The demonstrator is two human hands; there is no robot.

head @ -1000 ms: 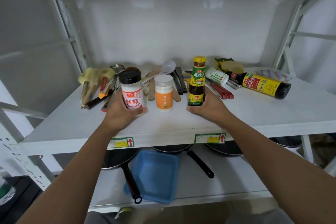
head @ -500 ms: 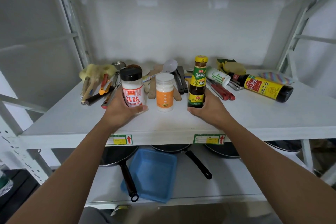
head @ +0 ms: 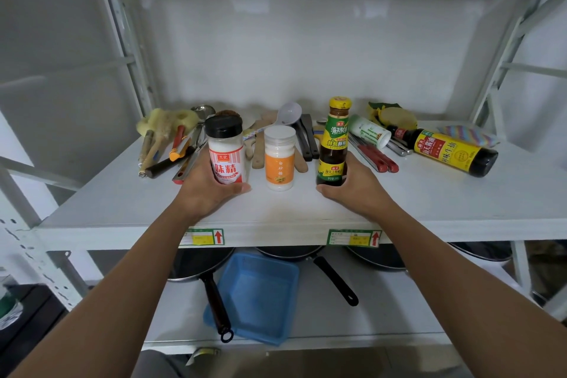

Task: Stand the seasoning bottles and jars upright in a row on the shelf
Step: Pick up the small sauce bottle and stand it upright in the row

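Three containers stand upright in a row near the front of the white shelf (head: pixel 122 209). My left hand (head: pixel 205 190) grips the black-capped jar with the red label (head: pixel 226 150). An orange-labelled white jar (head: pixel 279 158) stands free in the middle. My right hand (head: pixel 352 190) wraps the base of the dark sauce bottle with the yellow cap (head: pixel 334 141). Further right, a large dark soy bottle with a yellow label (head: pixel 445 152) lies on its side. A small white bottle (head: pixel 369 131) lies tilted behind the sauce bottle.
Brushes, knives and spatulas (head: pixel 171 144) are piled at the back left, spoons and red-handled utensils (head: pixel 376 156) at the back middle, sponges (head: pixel 395 116) at the back right. Below, pans (head: pixel 196 264) and a blue basket (head: pixel 257 294) sit on the lower shelf.
Both hands stay on their containers in nearly the same spots. Only the camera view has shifted slightly.
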